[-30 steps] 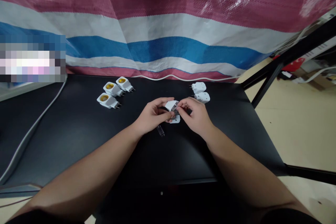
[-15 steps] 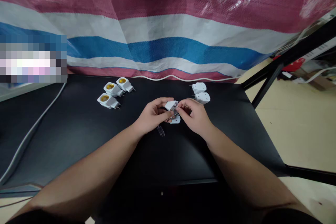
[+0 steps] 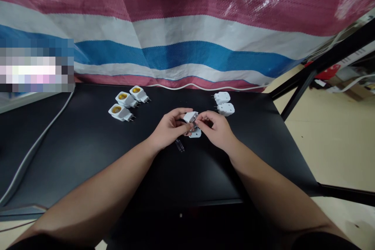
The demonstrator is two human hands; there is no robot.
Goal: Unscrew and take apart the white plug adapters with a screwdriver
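Pinching a white plastic housing (image 3: pixel 191 117) above the black bench (image 3: pixel 88 156), the left hand (image 3: pixel 172 127) is closed on it, while the right hand (image 3: pixel 215 127) presses its fingertips together at the housing's open end, another white piece (image 3: pixel 195 133) just below.

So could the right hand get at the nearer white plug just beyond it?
Likely yes: nothing stands between the right hand and that plug, though its fingertips are at the held white piece.

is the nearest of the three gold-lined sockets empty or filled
Empty: the nearest socket faces up, its gold lining showing, with no bulb.
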